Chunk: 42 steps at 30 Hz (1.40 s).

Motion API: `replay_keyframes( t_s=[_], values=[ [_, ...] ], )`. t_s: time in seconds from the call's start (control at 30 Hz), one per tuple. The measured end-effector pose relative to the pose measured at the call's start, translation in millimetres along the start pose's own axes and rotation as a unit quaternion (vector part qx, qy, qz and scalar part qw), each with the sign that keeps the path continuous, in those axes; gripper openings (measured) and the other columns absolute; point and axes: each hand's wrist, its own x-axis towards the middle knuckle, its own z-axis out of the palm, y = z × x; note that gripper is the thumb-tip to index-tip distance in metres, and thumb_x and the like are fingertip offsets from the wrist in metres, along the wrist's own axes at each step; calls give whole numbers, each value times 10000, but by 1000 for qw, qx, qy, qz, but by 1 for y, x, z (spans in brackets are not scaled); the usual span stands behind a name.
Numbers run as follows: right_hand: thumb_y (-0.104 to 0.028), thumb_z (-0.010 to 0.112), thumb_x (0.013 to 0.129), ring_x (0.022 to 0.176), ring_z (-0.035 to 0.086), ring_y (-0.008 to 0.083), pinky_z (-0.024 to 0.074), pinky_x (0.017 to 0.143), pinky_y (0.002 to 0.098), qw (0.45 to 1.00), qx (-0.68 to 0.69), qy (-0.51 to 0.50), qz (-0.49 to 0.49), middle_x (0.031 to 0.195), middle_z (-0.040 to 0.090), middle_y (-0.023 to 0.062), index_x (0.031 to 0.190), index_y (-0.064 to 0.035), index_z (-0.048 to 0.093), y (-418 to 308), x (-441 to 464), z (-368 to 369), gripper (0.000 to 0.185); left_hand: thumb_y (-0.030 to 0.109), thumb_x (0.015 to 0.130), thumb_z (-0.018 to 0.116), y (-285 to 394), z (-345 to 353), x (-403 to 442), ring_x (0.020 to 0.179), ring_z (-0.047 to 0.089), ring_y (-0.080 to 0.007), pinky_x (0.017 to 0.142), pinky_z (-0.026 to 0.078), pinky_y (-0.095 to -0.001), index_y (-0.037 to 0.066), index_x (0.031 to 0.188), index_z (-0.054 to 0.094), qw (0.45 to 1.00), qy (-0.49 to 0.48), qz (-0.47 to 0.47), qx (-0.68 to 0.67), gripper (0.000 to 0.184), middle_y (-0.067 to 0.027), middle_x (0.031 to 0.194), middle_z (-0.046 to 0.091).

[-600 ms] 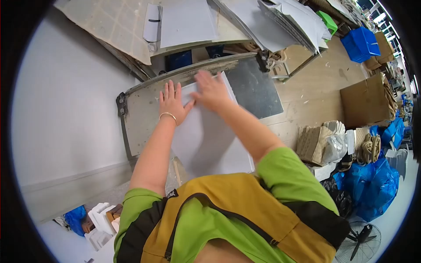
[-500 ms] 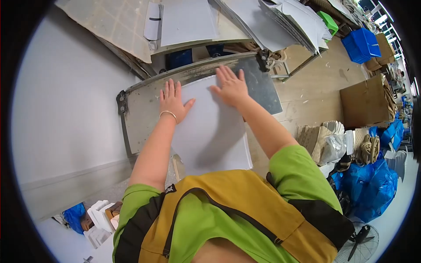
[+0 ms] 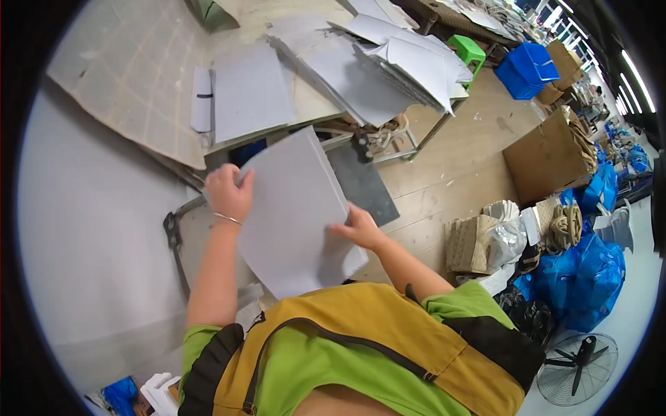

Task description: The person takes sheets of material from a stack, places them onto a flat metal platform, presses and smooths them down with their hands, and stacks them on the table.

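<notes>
L hand (image 3: 230, 194) pinched far-left edge of wht paper stack (image 3: 295, 215), fingers curled over; R hand (image 3: 361, 227) pinched its right edge, thumb on top, other fingertips hidden. Stack was over grey board (image 3: 364, 182), near table (image 3: 305, 109).

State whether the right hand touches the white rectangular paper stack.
Touching. The head view shows the right hand gripping the white rectangular paper stack by its edge, thumb on top.

Smooth matt paper sheets (image 3: 291, 215), matt cloth apron (image 3: 361, 333), smooth metal-looking plate (image 3: 364, 182), glossy crinkled plastic bags (image 3: 586, 277), matt cardboard box (image 3: 544, 158), smooth plastic stool (image 3: 466, 48), wood-look plank floor (image 3: 444, 177)
</notes>
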Motion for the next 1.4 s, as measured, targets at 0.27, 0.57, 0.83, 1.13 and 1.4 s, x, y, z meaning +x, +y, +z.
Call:
replay_keyframes(
  t_s=[0.27,0.57,0.83,1.13,1.4],
  values=[
    [-126,701,823,734,580,130,486,660,293,947,206,244,40,840,636,22,1001,-31,645,-10,90,-176,209,393,822,672,78,-1,168,1326,344,-341,1101,202,-562,92,1289,494,985,112,115,71,584,-126,1402,397],
    [-227,708,792,1033,592,297,478,877,416,907,-128,381,125,1088,626,168,1224,12,536,2,257,-442,523,438,827,640,-39,118,124,1387,261,-344,1128,200,-514,132,1416,387,932,-303,-23,198,710,-174,1503,274],
    [-140,651,845,913,652,232,498,817,343,793,-418,403,-187,1028,666,107,1184,-104,617,-64,299,-298,342,424,875,601,-125,169,145,1154,498,-340,951,414,-440,157,1259,564,940,-339,9,37,469,-138,1307,519],
    [-108,684,772,976,625,274,499,853,389,916,-271,-8,-296,1036,660,96,1068,-93,654,-21,352,-30,298,403,966,434,-117,136,215,874,595,-409,798,473,-429,53,1027,645,832,-541,-123,16,413,-208,923,652],
    [-165,566,818,1113,520,257,356,1011,504,768,-481,-51,-420,1184,576,70,1299,-84,501,0,355,55,492,366,974,401,-133,152,227,852,609,-397,767,483,-444,77,1048,648,811,-581,68,-2,388,-197,942,656]
  ],
)
